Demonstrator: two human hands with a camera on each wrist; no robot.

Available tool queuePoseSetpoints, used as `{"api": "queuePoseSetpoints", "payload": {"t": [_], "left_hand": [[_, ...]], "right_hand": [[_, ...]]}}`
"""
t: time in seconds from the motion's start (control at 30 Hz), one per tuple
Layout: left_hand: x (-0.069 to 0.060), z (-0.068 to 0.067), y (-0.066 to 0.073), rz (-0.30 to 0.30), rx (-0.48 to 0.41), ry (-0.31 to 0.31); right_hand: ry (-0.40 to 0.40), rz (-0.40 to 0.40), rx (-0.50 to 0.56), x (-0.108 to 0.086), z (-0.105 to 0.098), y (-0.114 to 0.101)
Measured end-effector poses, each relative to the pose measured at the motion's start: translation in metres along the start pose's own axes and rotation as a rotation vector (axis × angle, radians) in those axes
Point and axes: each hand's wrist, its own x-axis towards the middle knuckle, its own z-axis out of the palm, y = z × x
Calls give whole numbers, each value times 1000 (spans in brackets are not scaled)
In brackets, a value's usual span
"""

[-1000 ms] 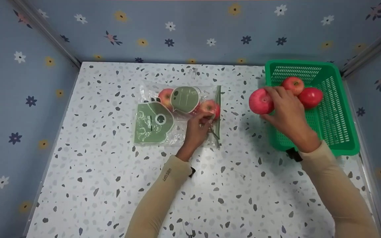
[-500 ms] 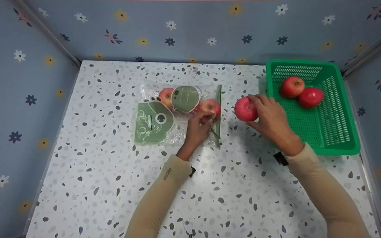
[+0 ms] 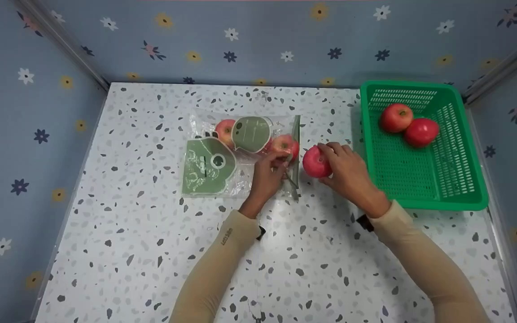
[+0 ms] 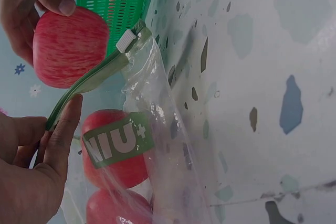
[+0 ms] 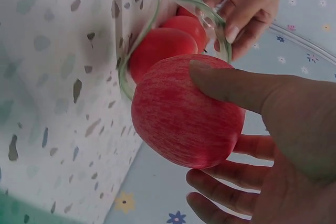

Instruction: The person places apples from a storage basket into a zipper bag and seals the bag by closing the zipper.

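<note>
A clear zip bag (image 3: 209,168) with green printing lies flat on the table, its mouth facing right. Inside are apples, one at the far left (image 3: 225,131) and one close to the mouth (image 3: 284,146). My left hand (image 3: 268,175) pinches the bag's green zip edge (image 4: 89,80), and the right wrist view shows the mouth held apart. A white slider (image 4: 126,41) sits on that zip. My right hand (image 3: 348,172) grips a red apple (image 5: 186,111) between thumb and fingers, just right of the bag's mouth and apart from it.
On the right stands a green basket (image 3: 420,204) with two apples (image 3: 396,117) against its back left part. Speckled white tabletop (image 3: 151,251) spreads around the bag. Flowered blue walls (image 3: 258,40) close off the back and both sides.
My right hand has carried the apple from the basket's left edge leftward and slightly nearer to me, up close to the bag's mouth. My left hand and the bag have stayed put.
</note>
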Motion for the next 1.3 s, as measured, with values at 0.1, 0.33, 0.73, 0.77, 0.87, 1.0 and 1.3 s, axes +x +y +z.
{"api": "queuePoseSetpoints", "payload": {"t": [0.1,0.33,0.73,0.77,0.87,1.0,1.3], "left_hand": [[0,0,-1,5,1,2],[0,1,-2,16,-19,7],[1,1,-4,27,12,10],[1,1,-4,26,15,10],[1,1,-3,17,13,8],[1,1,-2,12,23,8],[0,2,0,-10,-21,-1]], "right_hand": [[-25,2,-5,1,6,-4],[-49,-9,7,5,18,-9],[2,-64,17,10,29,-11],[5,-70,16,10,30,-11],[3,-83,25,11,31,-12],[-6,-102,26,12,34,-13],[-13,-92,34,18,36,-14]]}}
